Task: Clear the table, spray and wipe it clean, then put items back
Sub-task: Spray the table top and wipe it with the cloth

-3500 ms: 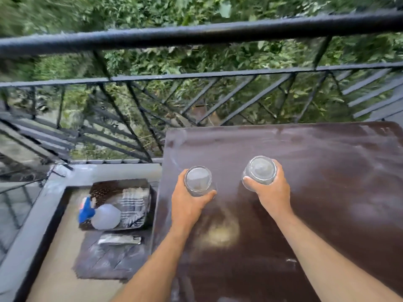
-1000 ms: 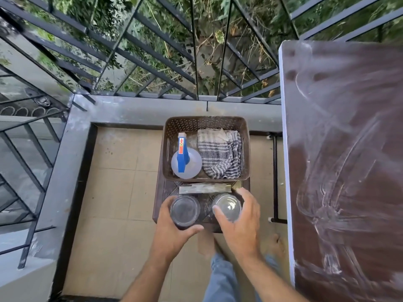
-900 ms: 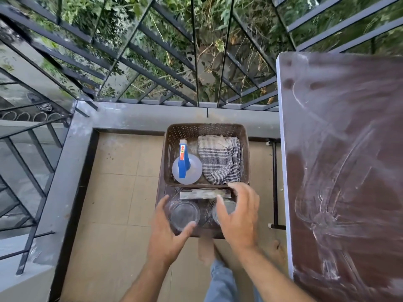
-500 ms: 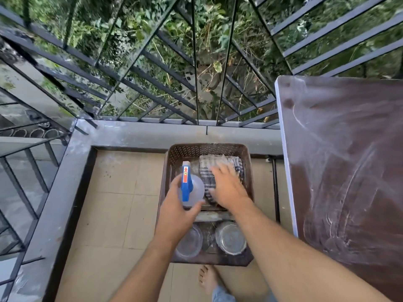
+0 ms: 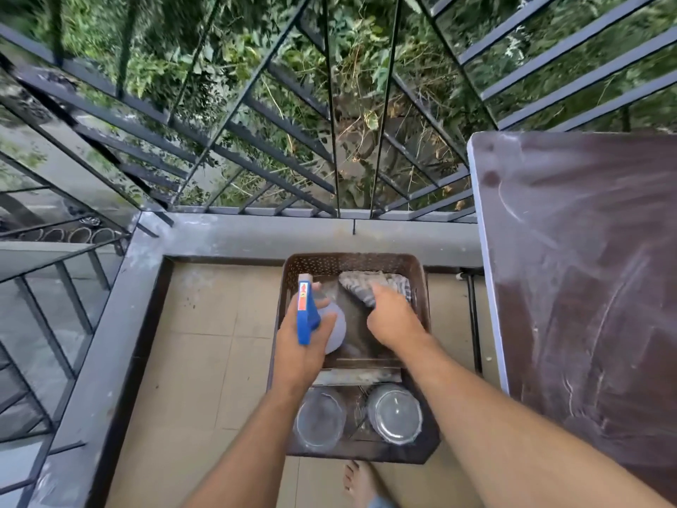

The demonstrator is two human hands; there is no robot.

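Observation:
My left hand (image 5: 302,352) grips a spray bottle (image 5: 335,333) with a blue trigger head, held just above the left half of a brown perforated basket (image 5: 350,261). My right hand (image 5: 394,319) grips a grey striped cloth (image 5: 361,289) and lifts it from the basket's right half. Two clear glass jars (image 5: 319,419) (image 5: 395,412) stand side by side on a low brown stool (image 5: 428,450) in front of the basket. The brown table (image 5: 586,273), smeared with pale streaks, fills the right side.
A flat metal piece (image 5: 361,376) lies between basket and jars. A black iron railing (image 5: 329,141) and grey ledge (image 5: 293,234) close off the balcony ahead and left. Beige floor tiles (image 5: 208,342) spread left of the stool. My bare foot (image 5: 357,483) shows below it.
I carried both jars from the table and set them on the stool. Both hands then reached into the basket; the left now holds the spray bottle and the right lifts the cloth.

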